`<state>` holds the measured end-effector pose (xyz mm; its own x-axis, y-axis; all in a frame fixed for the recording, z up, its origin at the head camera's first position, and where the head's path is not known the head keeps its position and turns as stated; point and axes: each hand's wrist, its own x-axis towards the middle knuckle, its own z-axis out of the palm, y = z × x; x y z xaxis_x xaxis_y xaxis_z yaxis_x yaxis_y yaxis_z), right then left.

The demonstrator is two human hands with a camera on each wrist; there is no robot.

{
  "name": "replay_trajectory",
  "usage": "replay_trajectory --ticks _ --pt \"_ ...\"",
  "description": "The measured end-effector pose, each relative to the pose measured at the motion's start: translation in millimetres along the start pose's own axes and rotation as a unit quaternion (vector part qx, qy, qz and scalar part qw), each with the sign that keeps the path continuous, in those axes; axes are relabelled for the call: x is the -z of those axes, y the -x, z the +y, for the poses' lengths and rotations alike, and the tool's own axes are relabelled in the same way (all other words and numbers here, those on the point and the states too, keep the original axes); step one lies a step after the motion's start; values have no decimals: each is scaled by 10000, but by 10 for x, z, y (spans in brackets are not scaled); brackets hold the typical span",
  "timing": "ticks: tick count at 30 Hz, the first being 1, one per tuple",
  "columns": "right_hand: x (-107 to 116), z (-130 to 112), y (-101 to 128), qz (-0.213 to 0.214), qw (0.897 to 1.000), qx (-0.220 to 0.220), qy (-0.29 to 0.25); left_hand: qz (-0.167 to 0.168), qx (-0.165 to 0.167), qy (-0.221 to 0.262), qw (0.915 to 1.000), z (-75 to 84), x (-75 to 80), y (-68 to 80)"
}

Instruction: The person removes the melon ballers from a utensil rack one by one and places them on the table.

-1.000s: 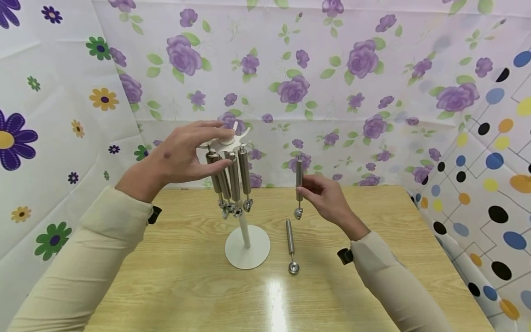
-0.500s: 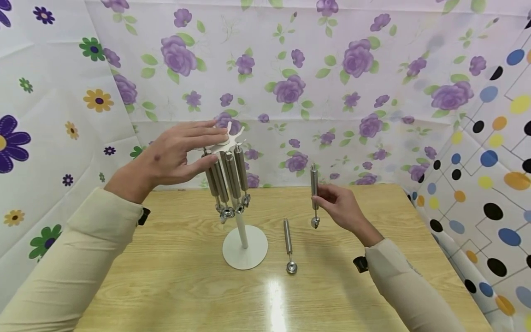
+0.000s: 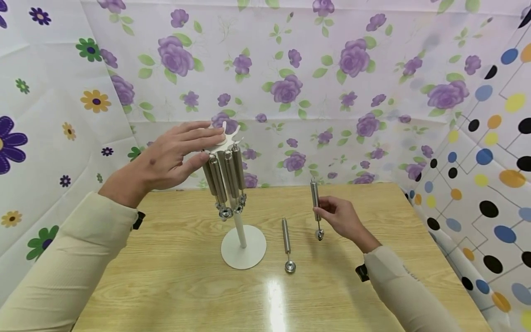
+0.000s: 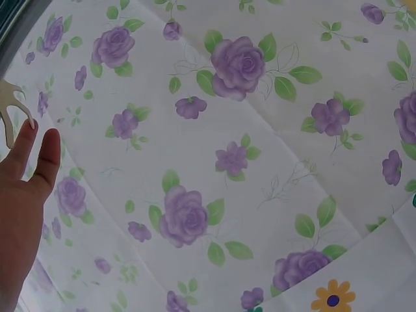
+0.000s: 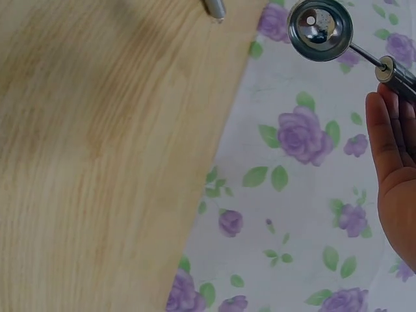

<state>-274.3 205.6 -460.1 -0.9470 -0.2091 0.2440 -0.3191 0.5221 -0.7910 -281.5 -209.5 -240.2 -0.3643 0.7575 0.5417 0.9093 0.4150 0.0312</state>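
While the head view is showing both hands over the table, these lines are running from the fingers outward

Right fingers: pinching the handle of a steel scoop, curled round it partway down its length
Right hand: holding that scoop upright above the table, handle up, small round bowl hanging just over the wood; in the right wrist view the bowl is showing as a round cup on a thin neck, just beside the fingertips
Left fingers: lying straight and close together, resting flat on the white top of the stand; the thumb is reaching toward the hanging handles, and I cannot tell whether it is touching them
Left hand: hovering at the stand's crown, palm down; the left wrist view is catching only fingertips beside a white prong
Stand: standing upright on its round white base near the table's middle, thin post rising to the forked top
Hanging tools: dangling in a tight bunch from the top, steel handles up, small heads down
Loose scoop: lying flat on the table between the stand's base and the right hand, bowl toward the person
Table: wooden, carrying the stand and the loose scoop
Backdrop: flowered cloth hanging behind and at both sides
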Motion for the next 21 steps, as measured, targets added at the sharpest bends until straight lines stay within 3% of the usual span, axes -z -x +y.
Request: replay_trajectory --ticks 6,21 --pt "-78 117 38 -44 9999 -158 -28 45 238 -17 9997 33 -9 -11" --pt "-221 323 56 -107 9984 -542 -115 233 255 -126 9993 24 -30 -20"
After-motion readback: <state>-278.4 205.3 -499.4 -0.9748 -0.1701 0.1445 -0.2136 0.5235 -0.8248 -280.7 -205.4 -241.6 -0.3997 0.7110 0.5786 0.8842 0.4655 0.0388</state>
